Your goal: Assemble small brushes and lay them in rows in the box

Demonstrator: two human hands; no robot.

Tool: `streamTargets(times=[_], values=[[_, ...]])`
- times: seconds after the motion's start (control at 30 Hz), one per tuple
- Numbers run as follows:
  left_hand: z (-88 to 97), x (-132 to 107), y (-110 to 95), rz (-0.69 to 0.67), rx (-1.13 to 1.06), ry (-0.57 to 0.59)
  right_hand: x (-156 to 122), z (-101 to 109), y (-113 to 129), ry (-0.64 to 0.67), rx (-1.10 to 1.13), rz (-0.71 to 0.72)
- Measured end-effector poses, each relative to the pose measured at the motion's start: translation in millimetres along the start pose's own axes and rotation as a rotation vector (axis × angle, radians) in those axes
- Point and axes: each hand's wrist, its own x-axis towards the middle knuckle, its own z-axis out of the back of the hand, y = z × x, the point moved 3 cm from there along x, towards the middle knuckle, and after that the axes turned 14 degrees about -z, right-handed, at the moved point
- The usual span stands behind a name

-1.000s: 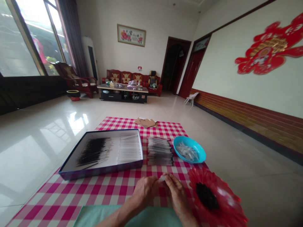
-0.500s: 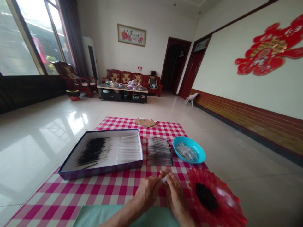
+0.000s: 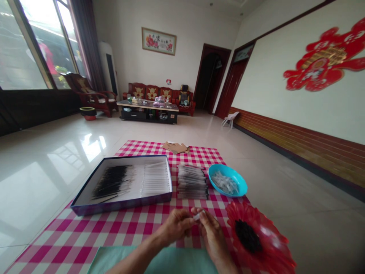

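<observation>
Over the checked cloth, near its front, my left hand (image 3: 177,225) and my right hand (image 3: 211,232) meet with fingers closed. Between their fingertips shows a small whitish, see-through piece that looks like a pen cap (image 3: 197,216). My right thumb and fingers pinch it, while my left fingertips close at its left end. Whatever else lies inside my left fingers is hidden. Just beyond the hands is a row of pens (image 3: 192,183). A blue bowl (image 3: 242,185) of clear caps (image 3: 224,182) stands to their right. Closer to my right hand is a red flower-shaped dish (image 3: 273,238) with small black pieces (image 3: 247,236).
At left, a shallow box (image 3: 121,207) holds black pen refills (image 3: 111,182) and clear barrels (image 3: 155,178). Cardboard scraps (image 3: 176,148) lie at the cloth's (image 3: 137,224) far edge. A green cloth (image 3: 114,260) is under my forearms. Beyond are a low table (image 3: 148,110) and a sofa (image 3: 145,91).
My left hand has shifted slightly left and its fingers have drawn back from the right hand. More of the whitish piece shows between the fingertips. The containers stay where they were.
</observation>
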Motion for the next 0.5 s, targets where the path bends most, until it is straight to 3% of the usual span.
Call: streamTargets(times=[0.1,0.17,0.23,0.3,0.4,0.5], values=[[0.3,-3,8,0.259,-0.443,0.191,-5,-3,5,0.126,0.039,-0.032],[-0.1,-5,12,0.294,-0.545,0.244,-6,-6,6,0.217,0.072,-0.046],[-1.8,-5,13,0.223,-0.499,0.22,-4,-6,5,0.256,0.12,-0.051],[-3.3,-3,11,0.058,-0.302,0.117,-2,-7,2,0.237,0.175,-0.059],[-4.0,-2,3,-0.194,0.174,-0.101,1,-9,-3,0.188,0.209,-0.084],[-5.5,-5,-2,-0.282,0.61,-0.184,1,-12,-6,0.142,0.204,-0.105]])
